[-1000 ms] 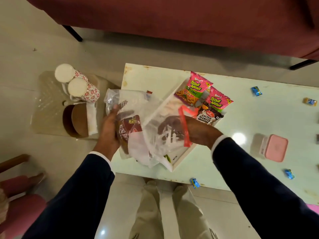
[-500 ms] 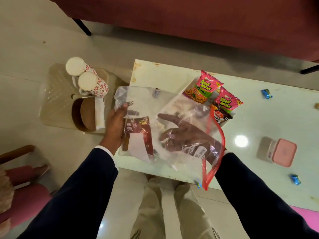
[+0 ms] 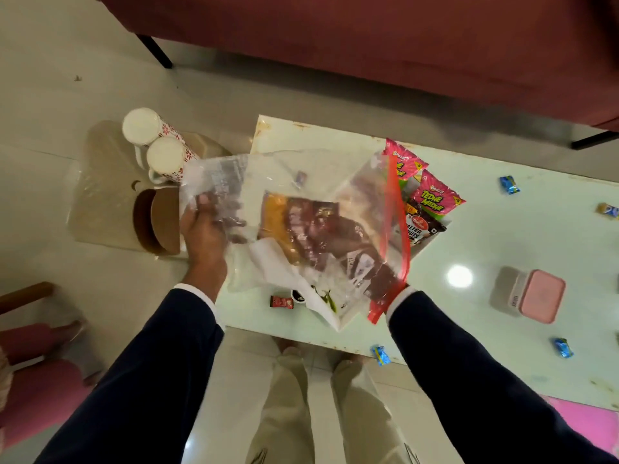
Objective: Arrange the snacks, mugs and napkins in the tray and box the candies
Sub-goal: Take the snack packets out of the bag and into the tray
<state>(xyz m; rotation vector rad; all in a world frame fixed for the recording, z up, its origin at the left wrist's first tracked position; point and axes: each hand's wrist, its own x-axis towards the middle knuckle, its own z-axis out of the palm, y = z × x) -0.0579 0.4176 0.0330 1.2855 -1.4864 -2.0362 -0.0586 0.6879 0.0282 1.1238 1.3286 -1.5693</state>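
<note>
A clear zip bag [image 3: 301,175] with a red zip strip hangs over the table's left end. My left hand [image 3: 204,236] grips its closed end. My right hand [image 3: 348,242] is deep inside it, blurred by the plastic, with its fingers on a brown snack packet [image 3: 294,226]. Behind the bag, two pink snack packets [image 3: 432,195] and a salted peanuts packet [image 3: 422,229] lie in the white tray [image 3: 432,244]. Two flowered mugs [image 3: 165,159] and brown napkins [image 3: 154,222] sit on a beige stool [image 3: 100,195]. The pink-lidded box [image 3: 536,296] stands at the right.
Blue candies [image 3: 509,184] lie scattered on the pale green table [image 3: 485,236], one candy [image 3: 380,354] at its front edge. Small sachets [image 3: 281,301] lie under the bag. A maroon sofa [image 3: 368,45] stands behind the table and a pink chair [image 3: 33,380] at the left.
My right hand has pushed further into the bag and reached the brown packet. The bag's zip end has swung towards my right wrist, and the sachets now show beneath it.
</note>
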